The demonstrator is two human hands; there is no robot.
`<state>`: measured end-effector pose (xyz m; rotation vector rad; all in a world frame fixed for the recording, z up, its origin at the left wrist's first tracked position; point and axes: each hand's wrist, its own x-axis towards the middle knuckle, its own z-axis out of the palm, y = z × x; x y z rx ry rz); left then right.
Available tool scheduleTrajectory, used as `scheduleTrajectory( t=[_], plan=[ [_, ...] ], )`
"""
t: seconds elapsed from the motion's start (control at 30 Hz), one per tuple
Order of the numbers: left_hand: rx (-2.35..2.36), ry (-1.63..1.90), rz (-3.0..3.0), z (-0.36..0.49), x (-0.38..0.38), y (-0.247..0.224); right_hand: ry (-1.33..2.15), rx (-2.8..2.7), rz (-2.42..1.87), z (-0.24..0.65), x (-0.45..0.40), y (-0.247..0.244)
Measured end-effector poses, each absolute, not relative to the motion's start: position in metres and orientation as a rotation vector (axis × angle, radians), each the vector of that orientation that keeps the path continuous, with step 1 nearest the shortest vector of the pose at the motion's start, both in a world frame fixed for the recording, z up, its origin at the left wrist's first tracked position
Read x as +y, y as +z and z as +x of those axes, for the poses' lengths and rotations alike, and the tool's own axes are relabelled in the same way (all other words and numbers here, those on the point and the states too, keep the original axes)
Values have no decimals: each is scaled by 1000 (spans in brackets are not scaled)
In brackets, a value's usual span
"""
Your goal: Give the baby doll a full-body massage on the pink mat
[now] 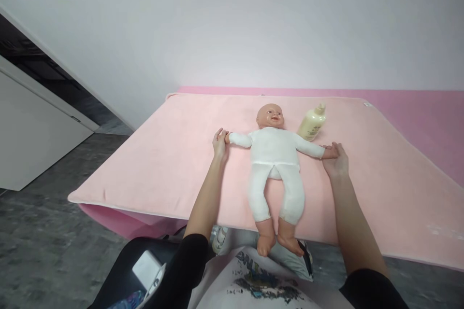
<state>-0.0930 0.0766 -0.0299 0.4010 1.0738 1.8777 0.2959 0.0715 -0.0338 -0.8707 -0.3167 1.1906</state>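
A baby doll (pixel 275 147) with a white cloth body lies on its back on the pink blanket (pixel 152 169), arms stretched out to both sides. Its bare feet stick out past the near edge. My left hand (pixel 219 144) is closed around the doll's hand on the left. On the other side, my right hand (pixel 337 160) grips the doll's other hand, fingers curled about it. A pale yellow pump bottle (pixel 311 123) lies tilted beside the doll's head, above the arm on the right.
A white wall panel (pixel 253 34) rises behind the table. A black chair (pixel 126 270) stands at the lower left, bearing a white box-like object (pixel 147 269). Grey floor (pixel 32 236) shows at left, with a white door or panel (pixel 36 130) above it.
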Motion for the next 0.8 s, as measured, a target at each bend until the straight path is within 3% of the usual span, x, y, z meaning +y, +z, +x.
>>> scheduleTrajectory(
  t=[0.57,0.7,0.8],
  plan=[
    [1044,1907,274,-117,74,-24,1081,-72,-919,295,69,-19],
    [1200,2037,249,-133,71,-26,822,-67,-892,283,50,-25],
    [1447,2093,315,-137,70,-28,866,-90,-926,280,4,-30]
  ],
)
